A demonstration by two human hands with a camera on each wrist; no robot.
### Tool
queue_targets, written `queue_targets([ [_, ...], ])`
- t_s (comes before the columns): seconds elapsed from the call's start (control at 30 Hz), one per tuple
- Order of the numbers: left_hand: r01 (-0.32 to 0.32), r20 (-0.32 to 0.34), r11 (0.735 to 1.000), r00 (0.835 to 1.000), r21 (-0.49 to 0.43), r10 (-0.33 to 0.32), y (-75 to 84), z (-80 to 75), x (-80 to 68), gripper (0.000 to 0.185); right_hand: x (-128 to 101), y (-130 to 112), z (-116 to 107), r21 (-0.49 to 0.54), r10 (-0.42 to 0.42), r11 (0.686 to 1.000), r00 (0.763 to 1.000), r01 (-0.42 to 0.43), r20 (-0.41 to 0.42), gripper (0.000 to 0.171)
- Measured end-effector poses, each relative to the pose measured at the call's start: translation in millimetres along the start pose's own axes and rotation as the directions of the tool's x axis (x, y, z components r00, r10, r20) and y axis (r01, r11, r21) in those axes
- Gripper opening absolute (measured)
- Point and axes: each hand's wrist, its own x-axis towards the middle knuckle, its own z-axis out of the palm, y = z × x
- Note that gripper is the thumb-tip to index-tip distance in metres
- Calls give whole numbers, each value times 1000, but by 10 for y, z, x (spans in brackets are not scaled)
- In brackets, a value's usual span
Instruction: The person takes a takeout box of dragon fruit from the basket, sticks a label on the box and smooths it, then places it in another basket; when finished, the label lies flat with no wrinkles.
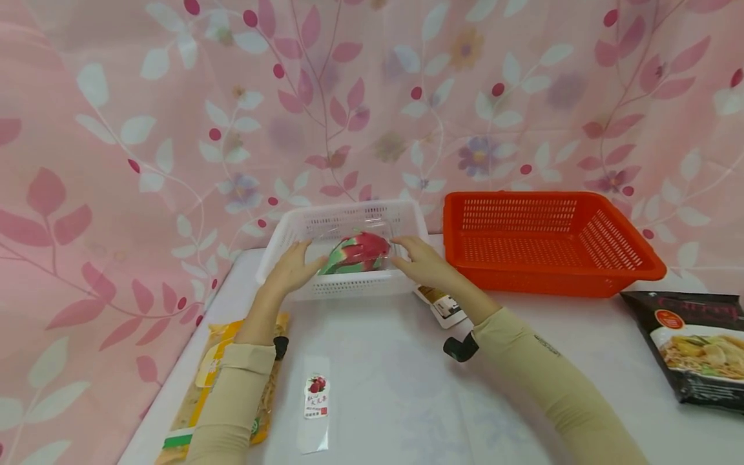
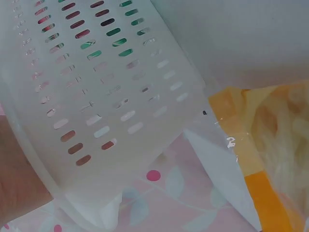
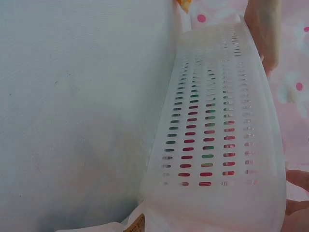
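Observation:
A red and green dragon fruit (image 1: 363,250) lies in a clear plastic box (image 1: 378,227) inside the white basket (image 1: 349,284). My left hand (image 1: 292,268) reaches over the basket's left side, thumb and fingers spread beside the box. From the right, my right hand (image 1: 425,260) reaches over the rim, its fingertips close to the fruit end of the box. Whether either hand touches the box cannot be made out. Both wrist views show the basket's slotted wall, with the fruit's colours behind the holes; part of the right hand (image 3: 297,193) shows beyond the rim.
A red basket (image 1: 546,281) stands to the right. A black noodle packet (image 1: 697,349) lies at far right, a yellow noodle packet (image 1: 197,387) under the left forearm. A dragon fruit label (image 1: 316,397) lies in front; a brown-and-white packet (image 1: 444,307) is beside the white basket.

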Motion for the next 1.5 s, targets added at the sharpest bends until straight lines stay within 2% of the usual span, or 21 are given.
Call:
queue_targets([
  [0.23,-1,-28,999,1000,-42,0,-31,1,131,76,205,-33,63,7,31,1000,1000,-31,-3,51],
  [0.37,25,6,997,1000,-79,-25,-50,19,181,77,304,-50,102,-24,86,996,996,-85,34,55],
  [0.57,64,46,992,997,-112,-60,-63,51,235,78,456,8,176,-129,103,987,994,-96,43,62],
  [0.7,84,59,985,995,-150,-76,-62,53,240,81,543,70,202,-132,119,985,992,-112,44,63],
  [0.83,134,106,972,988,-194,-115,-70,54,225,84,620,116,240,-140,147,981,987,-138,60,64],
  [0.93,156,137,968,982,-198,-130,-84,51,220,85,676,160,276,-105,173,981,982,-165,71,66],
  [1.13,139,136,974,984,-178,-116,-78,42,230,86,713,190,275,-10,206,979,975,-206,81,75],
  [1.5,163,138,974,980,-159,-141,-92,69,225,89,693,165,272,4,211,977,971,-213,110,77],
])
